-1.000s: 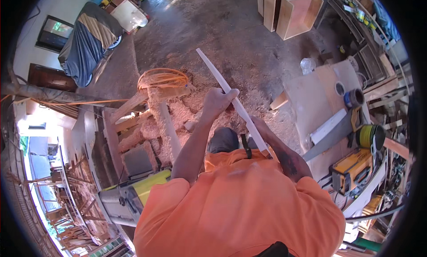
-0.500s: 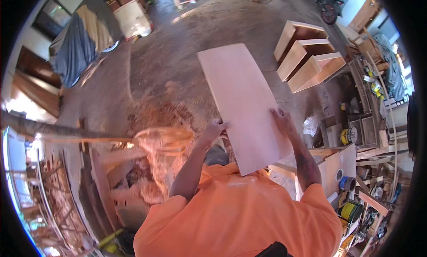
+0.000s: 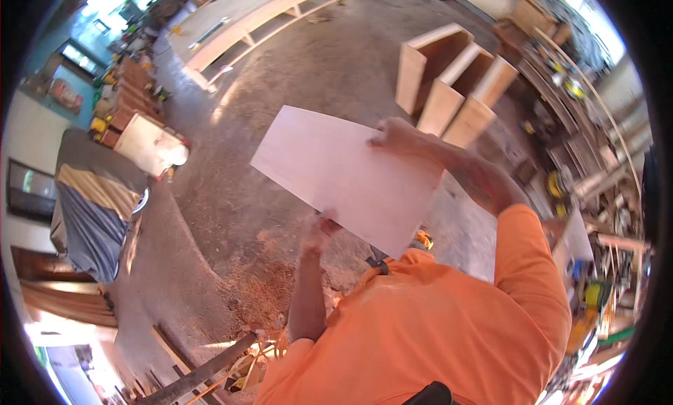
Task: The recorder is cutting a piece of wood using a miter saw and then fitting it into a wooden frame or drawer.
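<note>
A pale, flat plywood panel [image 3: 343, 174] is held up in front of my chest, slanting from the far left down toward my shirt. My left hand [image 3: 321, 230] grips its near left edge, the fingers mostly beneath and slightly blurred. On the opposite, far edge my right hand [image 3: 396, 135] is closed, thumb and fingers over the rim, with that forearm reaching across the panel's right end. The panel's near corner comes close to my orange shirt.
Several open wooden boxes [image 3: 449, 83] stand on the floor ahead to the right. A long, low wooden frame [image 3: 266, 26] lies at the far left. A covered vehicle [image 3: 94, 202] is at left, sawdust [image 3: 263, 293] lies near my left arm, and cluttered shelving [image 3: 561, 125] lines the right.
The panel has turned counterclockwise, its far end swinging left. My right hand has moved up and left with its edge, and my left hand lower. The view has swung too.
</note>
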Demonstrator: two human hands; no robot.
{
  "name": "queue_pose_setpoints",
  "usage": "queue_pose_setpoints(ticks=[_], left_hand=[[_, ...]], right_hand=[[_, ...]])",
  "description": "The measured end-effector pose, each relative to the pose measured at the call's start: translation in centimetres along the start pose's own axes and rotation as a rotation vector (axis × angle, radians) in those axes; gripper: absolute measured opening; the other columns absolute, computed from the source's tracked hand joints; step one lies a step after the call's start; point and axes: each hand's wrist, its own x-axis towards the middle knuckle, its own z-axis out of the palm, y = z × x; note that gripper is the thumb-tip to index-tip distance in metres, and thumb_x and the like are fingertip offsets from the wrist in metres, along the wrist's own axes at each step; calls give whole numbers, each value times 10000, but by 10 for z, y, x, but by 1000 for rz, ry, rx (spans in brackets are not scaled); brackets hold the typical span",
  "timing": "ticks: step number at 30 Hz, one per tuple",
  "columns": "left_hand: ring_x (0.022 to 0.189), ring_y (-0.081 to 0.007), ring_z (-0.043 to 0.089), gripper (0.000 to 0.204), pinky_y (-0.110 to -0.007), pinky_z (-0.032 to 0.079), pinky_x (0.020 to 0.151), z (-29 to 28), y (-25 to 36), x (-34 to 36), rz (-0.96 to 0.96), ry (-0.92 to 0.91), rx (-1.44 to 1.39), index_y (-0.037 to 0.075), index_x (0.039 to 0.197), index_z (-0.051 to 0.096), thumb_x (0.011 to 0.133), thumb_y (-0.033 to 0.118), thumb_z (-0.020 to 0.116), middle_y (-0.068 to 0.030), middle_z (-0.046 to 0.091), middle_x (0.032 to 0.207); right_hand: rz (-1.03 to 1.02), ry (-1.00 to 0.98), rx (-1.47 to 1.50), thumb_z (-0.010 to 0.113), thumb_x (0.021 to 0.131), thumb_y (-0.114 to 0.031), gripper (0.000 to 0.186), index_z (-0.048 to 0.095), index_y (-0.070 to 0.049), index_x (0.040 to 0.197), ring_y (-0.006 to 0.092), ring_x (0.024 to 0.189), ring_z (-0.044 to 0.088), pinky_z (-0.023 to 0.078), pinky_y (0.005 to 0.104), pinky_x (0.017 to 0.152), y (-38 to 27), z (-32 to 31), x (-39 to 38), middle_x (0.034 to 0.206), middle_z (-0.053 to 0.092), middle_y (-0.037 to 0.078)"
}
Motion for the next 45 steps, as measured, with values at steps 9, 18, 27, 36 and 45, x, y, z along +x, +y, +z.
queue_pose_setpoints(ticks=[9,18,27,36,45], left_hand=[[875,-237,664,355,-376,553,796,-55,70,168,-241,235,130,48,1199,552,919,254,622,-92,667,1022],[1112,-287,562,568,-453,420,1010,-156,218,361,200,519,-199,18,1223,505,880,447,654,-143,596,1150],[1194,-315,441,697,-486,367,1017,-259,395,567,196,802,595,-29,1260,376,761,233,785,-179,462,1219],[1261,-362,377,433,-562,233,1077,-363,565,766,614,689,1806,85,1161,532,751,116,669,-132,491,1236],[1025,-303,531,164,-441,384,949,-586,643,982,388,777,1861,70,900,602,741,111,605,-93,598,973]], right_hand=[[72,-223,147,770,736,-399,475,659,32,900,342,715,643,467,445,653,-41,-73,235,786,645,246],[-270,-150,-94,740,771,-429,441,569,-35,872,335,698,634,486,435,654,-41,-59,460,742,620,152],[-456,-297,-445,671,836,-375,349,545,-52,874,356,813,612,479,459,661,3,-41,711,853,599,142],[-521,-206,-365,698,839,-363,362,495,-64,862,357,646,582,465,455,567,32,-76,957,741,574,114],[-458,-373,-389,657,847,-234,261,509,-44,948,373,851,598,475,473,714,146,110,1246,885,601,167]])
